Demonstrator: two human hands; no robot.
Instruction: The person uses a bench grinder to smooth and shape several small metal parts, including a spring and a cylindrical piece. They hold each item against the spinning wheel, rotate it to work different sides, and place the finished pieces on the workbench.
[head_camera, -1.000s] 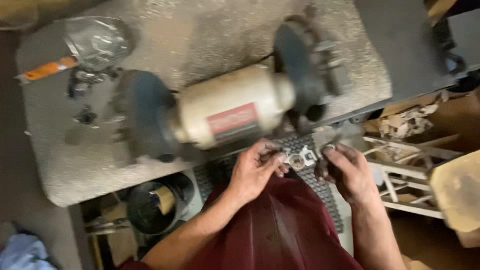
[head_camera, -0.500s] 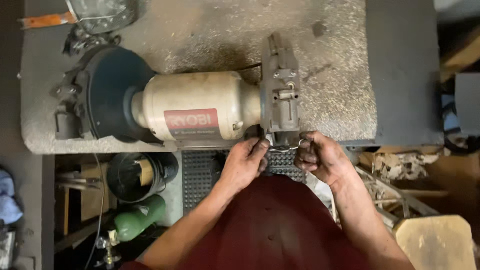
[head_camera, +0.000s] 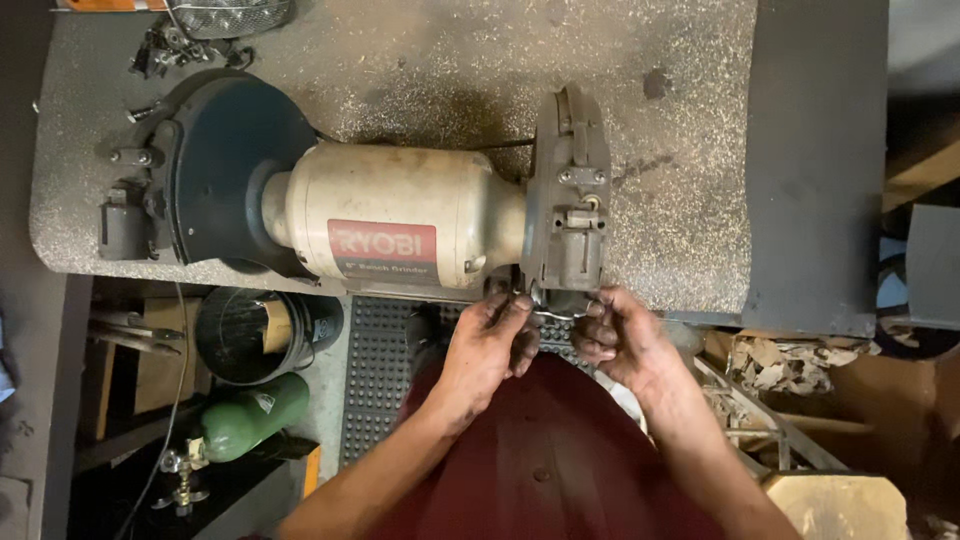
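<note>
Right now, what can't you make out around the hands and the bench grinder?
- Head view: small metal part between left hand and right hand; mostly covered by fingers, kind unclear.
- Grinder's right wheel: hidden inside its guard.
- Wire basket: cut off by top edge.
- Loose hardware: too small to identify.

- the small metal part (head_camera: 548, 314) between the left hand (head_camera: 492, 345) and right hand (head_camera: 618, 340) is mostly covered by fingers; its shape cannot be told
- wire basket (head_camera: 228, 14) cut off by the top edge
- loose hardware (head_camera: 170, 50) too small to identify
</note>
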